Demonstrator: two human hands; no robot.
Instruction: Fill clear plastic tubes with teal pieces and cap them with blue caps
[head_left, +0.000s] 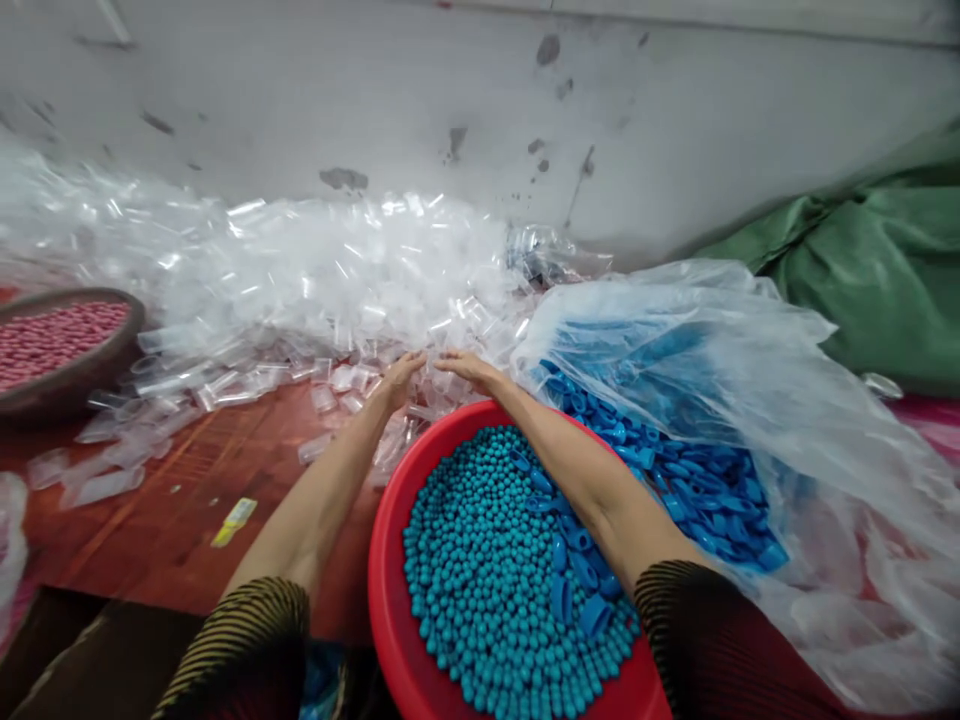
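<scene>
Both arms reach forward over the table to the near edge of a heap of clear plastic tube-like pieces (322, 290). My left hand (405, 378) touches or hovers at the heap, its fingers stretched out. Close beside it, my right hand (469, 370) also has its fingers extended, pointing toward the left one. Between the two hands is a small gap with clear pieces behind it. Below them stands a red basin (386, 560) full of small teal balls (487, 560). Several blue plastic pieces (581, 570) lie on the balls, partly hidden by my right forearm.
To the right, a translucent plastic bag (810, 420) spills blue plastic pieces (697, 490). A green cloth (885, 270) lies behind it. At the left is a brown bowl (127, 340) of pink pieces. A yellow label (234, 522) sits on the reddish table (180, 550). A wall closes off the back.
</scene>
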